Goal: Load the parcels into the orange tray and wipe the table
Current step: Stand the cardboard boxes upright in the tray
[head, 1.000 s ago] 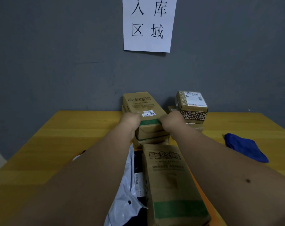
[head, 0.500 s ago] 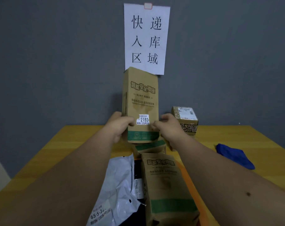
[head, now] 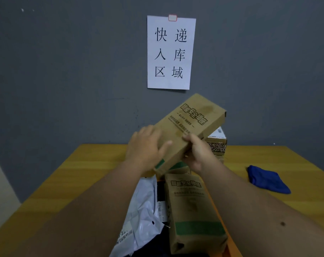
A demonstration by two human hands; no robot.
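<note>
A long brown cardboard parcel [head: 191, 125] is in the air above the table, tilted with its far end up to the right. My left hand [head: 145, 147] holds its near left side and my right hand [head: 196, 151] grips its near right edge. Below them a similar brown parcel [head: 192, 210] lies lengthways in the orange tray [head: 229, 245], of which only a sliver of rim shows. A white plastic mailer [head: 142, 216] lies beside it to the left. A blue cloth [head: 266, 179] lies on the wooden table [head: 79, 175] at the right.
More brown parcels [head: 215, 143] are stacked at the back of the table against the grey wall, partly hidden by the lifted parcel. A white paper sign [head: 170, 52] hangs on the wall above. The table's left edge drops off toward a pale floor.
The parcel came off the stack, was raised upright, and has now been turned so it slants to the upper right. The camera view has tilted upward, showing more of the sign.
</note>
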